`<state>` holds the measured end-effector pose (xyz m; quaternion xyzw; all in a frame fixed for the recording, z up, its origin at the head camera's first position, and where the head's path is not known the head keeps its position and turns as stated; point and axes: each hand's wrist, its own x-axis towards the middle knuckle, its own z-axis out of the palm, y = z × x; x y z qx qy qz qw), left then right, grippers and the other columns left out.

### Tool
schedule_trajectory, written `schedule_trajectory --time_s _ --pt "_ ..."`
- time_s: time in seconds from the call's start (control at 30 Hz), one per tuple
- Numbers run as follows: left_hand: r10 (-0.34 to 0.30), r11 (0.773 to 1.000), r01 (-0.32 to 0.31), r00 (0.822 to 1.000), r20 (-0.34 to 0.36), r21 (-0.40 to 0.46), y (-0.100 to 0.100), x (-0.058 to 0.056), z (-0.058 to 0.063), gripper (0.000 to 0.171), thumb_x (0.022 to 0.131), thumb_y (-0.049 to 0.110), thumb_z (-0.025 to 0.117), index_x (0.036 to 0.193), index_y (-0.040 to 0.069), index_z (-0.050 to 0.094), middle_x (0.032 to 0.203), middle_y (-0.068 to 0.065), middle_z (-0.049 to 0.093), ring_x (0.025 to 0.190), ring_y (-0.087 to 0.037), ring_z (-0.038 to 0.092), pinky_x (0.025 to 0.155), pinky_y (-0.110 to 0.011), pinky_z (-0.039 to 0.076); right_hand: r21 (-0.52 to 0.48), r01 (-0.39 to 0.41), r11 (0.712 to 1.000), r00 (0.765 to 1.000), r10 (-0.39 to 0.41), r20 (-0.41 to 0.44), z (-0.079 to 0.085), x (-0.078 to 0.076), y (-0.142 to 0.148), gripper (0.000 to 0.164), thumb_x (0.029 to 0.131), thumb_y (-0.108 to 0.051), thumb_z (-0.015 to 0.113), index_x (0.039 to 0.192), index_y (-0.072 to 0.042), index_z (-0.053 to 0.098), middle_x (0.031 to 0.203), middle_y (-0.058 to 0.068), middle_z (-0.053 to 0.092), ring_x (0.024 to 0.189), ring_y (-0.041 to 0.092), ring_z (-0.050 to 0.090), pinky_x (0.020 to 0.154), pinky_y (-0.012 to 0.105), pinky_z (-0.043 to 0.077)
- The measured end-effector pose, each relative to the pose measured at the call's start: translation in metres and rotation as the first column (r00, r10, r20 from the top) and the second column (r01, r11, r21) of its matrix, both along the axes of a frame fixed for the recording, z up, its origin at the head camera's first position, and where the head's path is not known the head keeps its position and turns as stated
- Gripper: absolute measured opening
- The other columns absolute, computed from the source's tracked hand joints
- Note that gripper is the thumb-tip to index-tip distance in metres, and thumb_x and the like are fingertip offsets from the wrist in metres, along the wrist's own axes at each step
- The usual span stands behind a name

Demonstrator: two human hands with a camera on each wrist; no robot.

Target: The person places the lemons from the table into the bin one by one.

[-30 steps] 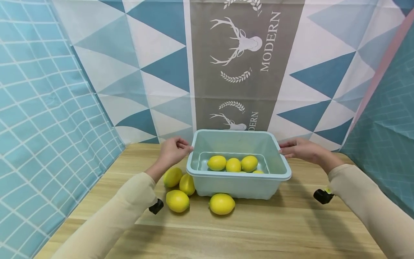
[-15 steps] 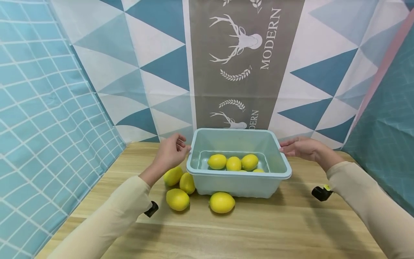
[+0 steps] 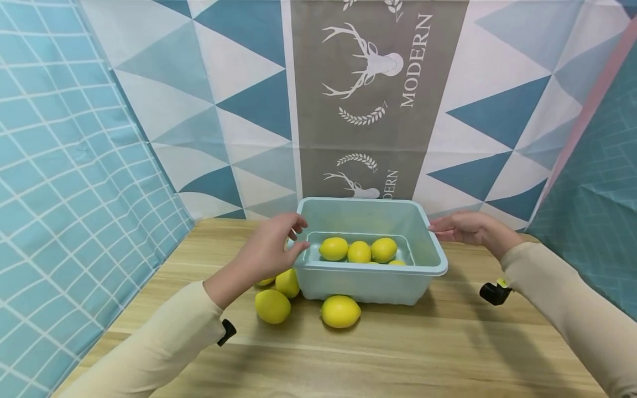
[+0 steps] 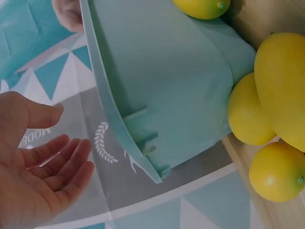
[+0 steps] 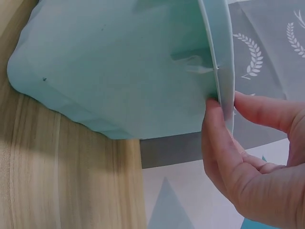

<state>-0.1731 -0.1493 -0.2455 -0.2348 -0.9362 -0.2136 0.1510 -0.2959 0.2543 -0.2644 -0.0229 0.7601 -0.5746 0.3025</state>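
A pale blue plastic bin [image 3: 363,284] stands on the wooden table with several lemons [image 3: 359,252] on its floor. My right hand [image 3: 465,228] pinches the bin's right rim; in the right wrist view the thumb lies on the inner side and the fingers [image 5: 221,143] curl under the lip. By the left rim hovers my left hand [image 3: 271,246], thumb and fingers spread and holding nothing; the left wrist view shows a gap between its fingertips and the rim. Outside the bin, one lemon [image 3: 340,312] lies in front, and a group of lemons [image 3: 272,307] sits beside the left end, partly hidden by my left hand.
The wooden table [image 3: 398,354] stretches forward of the bin. Behind it hangs a patterned cloth [image 3: 348,127] with deer prints. A blue checked cloth [image 3: 64,182] closes the left side, and a teal cloth [image 3: 597,221] the right.
My left hand has let go of the bin's left rim, drawn back a little, then come forward over the rim with its fingers spread. My right hand stays on the right rim.
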Motion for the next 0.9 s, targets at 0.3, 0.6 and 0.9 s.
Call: schedule_trajectory --time_s 0.3,0.6,0.9 --pt "-0.059 0.996 0.056 0.998 -0.034 -0.07 0.008 0.015 -0.002 0.031 0.087 0.02 0.071 0.113 0.009 0.059 0.11 -0.005 0.061 0.094 -0.017 0.063 0.08 -0.031 0.058 -0.058 0.04 0.998 0.994 -0.034 0.1 0.001 0.005 0.001 0.009 0.095 -0.007 0.054 0.099 -0.008 0.062 0.087 -0.004 0.068 0.082 0.004 0.066 0.085 0.019 0.058" --pt "-0.232 0.962 0.199 0.957 -0.174 -0.185 0.019 0.026 -0.014 0.029 0.084 0.019 0.074 0.109 0.01 0.06 0.104 -0.001 0.064 0.087 -0.014 0.064 0.073 -0.025 0.058 -0.083 0.063 0.995 0.99 -0.052 0.13 0.003 0.004 0.0 0.017 0.094 -0.006 0.057 0.083 -0.012 0.068 0.08 -0.003 0.071 0.078 0.005 0.068 0.082 0.02 0.059" --pt "-0.311 0.937 0.245 0.909 -0.278 -0.249 0.027 0.031 -0.021 0.029 0.081 0.017 0.077 0.104 0.009 0.062 0.101 -0.001 0.063 0.092 -0.016 0.06 0.083 -0.029 0.056 -0.083 0.075 0.994 0.993 -0.067 0.1 -0.001 0.005 -0.001 0.02 0.095 -0.005 0.054 0.082 -0.013 0.067 0.079 -0.004 0.07 0.076 0.003 0.068 0.08 0.018 0.058"
